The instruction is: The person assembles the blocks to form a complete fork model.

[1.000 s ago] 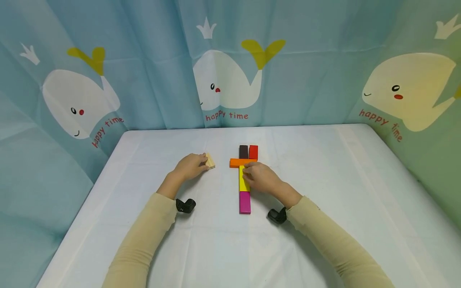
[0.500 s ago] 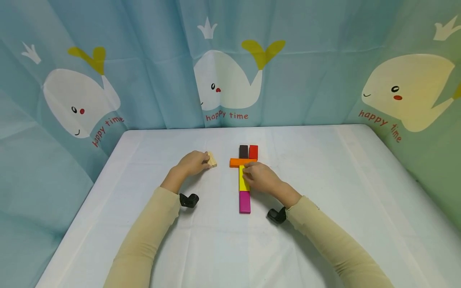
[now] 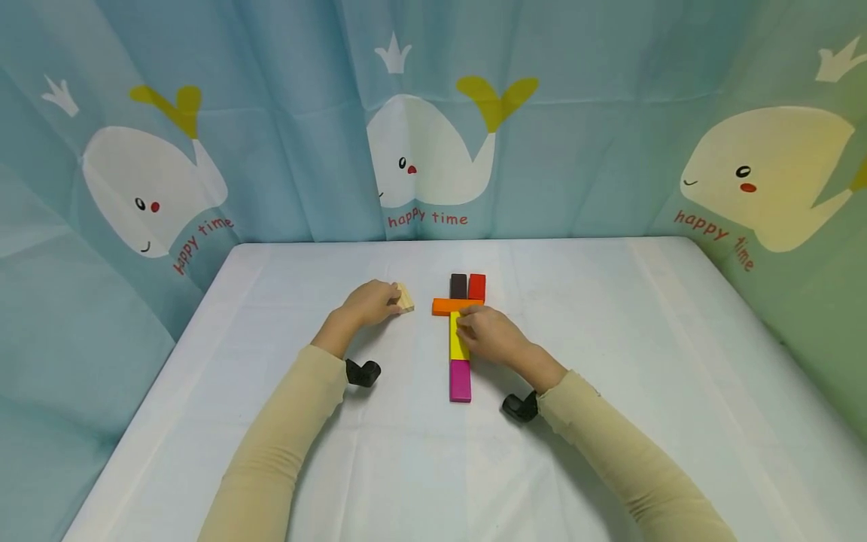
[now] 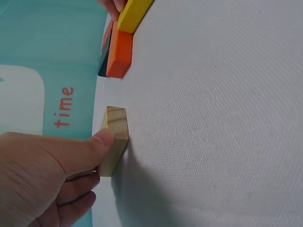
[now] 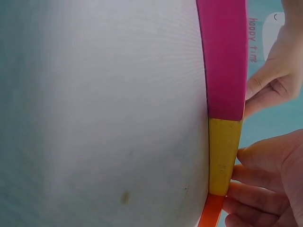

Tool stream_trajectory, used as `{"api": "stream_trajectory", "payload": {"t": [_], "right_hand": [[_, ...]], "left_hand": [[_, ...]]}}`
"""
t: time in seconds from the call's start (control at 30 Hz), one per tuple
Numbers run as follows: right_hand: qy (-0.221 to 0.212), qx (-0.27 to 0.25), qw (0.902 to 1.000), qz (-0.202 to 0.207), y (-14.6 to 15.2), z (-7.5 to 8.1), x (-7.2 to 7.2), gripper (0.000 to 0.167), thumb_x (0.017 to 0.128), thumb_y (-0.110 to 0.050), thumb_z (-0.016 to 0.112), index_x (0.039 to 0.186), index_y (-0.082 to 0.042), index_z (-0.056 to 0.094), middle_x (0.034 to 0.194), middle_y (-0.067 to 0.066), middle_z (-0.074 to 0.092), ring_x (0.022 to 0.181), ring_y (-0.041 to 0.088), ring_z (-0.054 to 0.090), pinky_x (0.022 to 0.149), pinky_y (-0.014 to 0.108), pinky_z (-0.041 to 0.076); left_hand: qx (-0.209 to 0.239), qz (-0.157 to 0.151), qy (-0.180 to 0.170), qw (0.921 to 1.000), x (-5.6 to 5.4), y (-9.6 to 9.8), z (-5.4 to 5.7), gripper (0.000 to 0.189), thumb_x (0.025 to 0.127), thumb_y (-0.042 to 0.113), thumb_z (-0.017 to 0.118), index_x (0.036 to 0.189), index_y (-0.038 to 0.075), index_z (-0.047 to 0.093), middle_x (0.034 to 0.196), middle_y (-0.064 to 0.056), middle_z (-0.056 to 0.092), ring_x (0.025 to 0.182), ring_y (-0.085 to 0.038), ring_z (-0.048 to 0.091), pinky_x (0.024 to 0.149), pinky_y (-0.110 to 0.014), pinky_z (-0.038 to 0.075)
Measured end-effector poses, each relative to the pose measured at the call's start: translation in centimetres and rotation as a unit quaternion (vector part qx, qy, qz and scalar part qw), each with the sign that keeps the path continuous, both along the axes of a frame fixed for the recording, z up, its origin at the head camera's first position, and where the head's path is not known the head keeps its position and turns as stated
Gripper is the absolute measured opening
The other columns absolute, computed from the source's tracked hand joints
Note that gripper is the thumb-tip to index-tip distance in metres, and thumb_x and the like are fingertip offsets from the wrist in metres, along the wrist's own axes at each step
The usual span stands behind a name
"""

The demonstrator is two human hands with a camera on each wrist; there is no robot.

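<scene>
My left hand (image 3: 369, 302) pinches a plain wooden block (image 4: 118, 123) with a slanted end between thumb and fingers. That block is close to the tabletop, left of an orange block (image 3: 443, 307) and apart from it. Fingertips of my right hand (image 3: 493, 335) rest on a yellow block (image 3: 458, 348), covering part of it. The yellow block runs lengthwise from the orange one toward me, and a magenta block (image 3: 460, 382) touches its near end. Beyond the orange crosspiece, a dark brown block (image 3: 458, 286) and a red block (image 3: 477, 287) lie side by side with a slim gap.
The blocks lie on a white cloth-covered table (image 3: 643, 361). Behind it hangs a blue-green curtain (image 3: 582, 165) printed with whales. Black wrist cameras (image 3: 363, 373) stick out below both hands.
My left hand has slid right and slightly away from me with the wooden block, nearing the orange block. The right hand and the other blocks have stayed put.
</scene>
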State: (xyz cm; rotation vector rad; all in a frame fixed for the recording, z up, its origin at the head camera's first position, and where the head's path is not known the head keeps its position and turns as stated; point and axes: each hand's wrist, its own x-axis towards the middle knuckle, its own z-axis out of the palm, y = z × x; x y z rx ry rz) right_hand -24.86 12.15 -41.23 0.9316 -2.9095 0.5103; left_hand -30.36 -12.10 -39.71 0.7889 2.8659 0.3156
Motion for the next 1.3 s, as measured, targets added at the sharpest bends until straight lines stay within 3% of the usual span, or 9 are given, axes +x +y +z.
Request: {"api": "stream_trajectory", "payload": {"t": [0.2, 0.37, 0.57, 0.7, 0.93, 1.07, 1.23, 1.3], "right_hand": [[-0.004, 0.003, 1.0, -0.006, 0.1, -0.2, -0.1, 0.025, 0.086, -0.009, 0.062, 0.105, 0.005, 0.067, 0.11, 0.018, 0.062, 0.105, 0.03, 0.056, 0.088, 0.038, 0.047], [0.0, 0.005, 1.0, -0.007, 0.2, -0.2, -0.2, 0.025, 0.085, -0.009, 0.063, 0.105, 0.005, 0.067, 0.109, 0.017, 0.063, 0.105, 0.03, 0.057, 0.088, 0.038, 0.047], [0.002, 0.005, 1.0, -0.005, 0.1, -0.1, -0.2, 0.025, 0.085, -0.009, 0.064, 0.105, 0.005, 0.067, 0.109, 0.017, 0.063, 0.104, 0.029, 0.057, 0.088, 0.038, 0.047], [-0.008, 0.007, 0.9999, -0.006, 0.1, -0.2, -0.2, 0.025, 0.085, -0.01, 0.064, 0.106, 0.005, 0.067, 0.11, 0.017, 0.062, 0.105, 0.03, 0.057, 0.088, 0.038, 0.047], [-0.004, 0.005, 1.0, -0.006, 0.1, -0.4, -0.3, 0.025, 0.085, -0.01, 0.063, 0.106, 0.004, 0.067, 0.11, 0.017, 0.062, 0.104, 0.03, 0.057, 0.088, 0.039, 0.047], [-0.001, 0.004, 1.0, 0.001, 0.2, -0.4, -0.3, 0.025, 0.086, -0.01, 0.063, 0.105, 0.005, 0.067, 0.11, 0.018, 0.062, 0.105, 0.03, 0.057, 0.089, 0.04, 0.046], [-0.001, 0.004, 1.0, 0.006, 0.2, -0.4, -0.3, 0.025, 0.086, -0.01, 0.063, 0.106, 0.004, 0.067, 0.11, 0.017, 0.062, 0.105, 0.03, 0.057, 0.089, 0.04, 0.046], [0.0, 0.004, 1.0, 0.007, 0.2, -0.3, -0.3, 0.025, 0.086, -0.01, 0.063, 0.105, 0.005, 0.067, 0.11, 0.017, 0.062, 0.104, 0.03, 0.057, 0.089, 0.04, 0.046]], "left_hand": [[0.013, -0.002, -0.013, 0.9998, -0.4, 0.4, 0.2, 0.023, 0.09, 0.019, 0.061, 0.073, 0.007, 0.05, 0.101, -0.014, 0.063, 0.065, -0.017, 0.039, 0.063, -0.029, 0.033], [0.015, -0.006, -0.009, 0.9998, -0.8, 0.8, 0.0, 0.023, 0.09, 0.019, 0.06, 0.072, 0.008, 0.05, 0.119, -0.017, 0.058, 0.069, -0.018, 0.043, 0.065, -0.03, 0.034], [0.031, -0.009, -0.017, 0.9993, -2.0, 1.3, -0.8, 0.028, 0.09, 0.02, 0.061, 0.068, 0.009, 0.047, 0.112, -0.017, 0.06, 0.068, -0.02, 0.042, 0.065, -0.032, 0.036], [0.014, -0.008, -0.02, 0.9997, -2.2, 1.9, -0.8, 0.026, 0.09, 0.019, 0.06, 0.07, 0.009, 0.049, 0.112, -0.017, 0.06, 0.07, -0.02, 0.044, 0.067, -0.033, 0.038], [-0.016, -0.003, -0.013, 0.9998, -1.8, 2.7, -0.3, 0.016, 0.093, 0.019, 0.056, 0.083, 0.007, 0.057, 0.131, -0.017, 0.049, 0.098, -0.028, 0.055, 0.08, -0.036, 0.042], [-0.007, -0.002, -0.016, 0.9998, -1.8, 2.9, -0.3, 0.015, 0.093, 0.02, 0.056, 0.094, 0.005, 0.06, 0.133, -0.017, 0.047, 0.101, -0.026, 0.054, 0.083, -0.035, 0.041], [0.014, 0.01, -0.038, 0.9991, -1.9, 3.0, -0.2, 0.032, 0.093, 0.02, 0.056, 0.121, 0.004, 0.058, 0.137, -0.015, 0.043, 0.113, -0.026, 0.05, 0.095, -0.035, 0.039], [0.02, 0.014, -0.046, 0.9986, -2.0, 3.0, -0.1, 0.036, 0.093, 0.019, 0.057, 0.125, 0.005, 0.057, 0.139, -0.013, 0.04, 0.117, -0.026, 0.047, 0.097, -0.035, 0.037]]}}
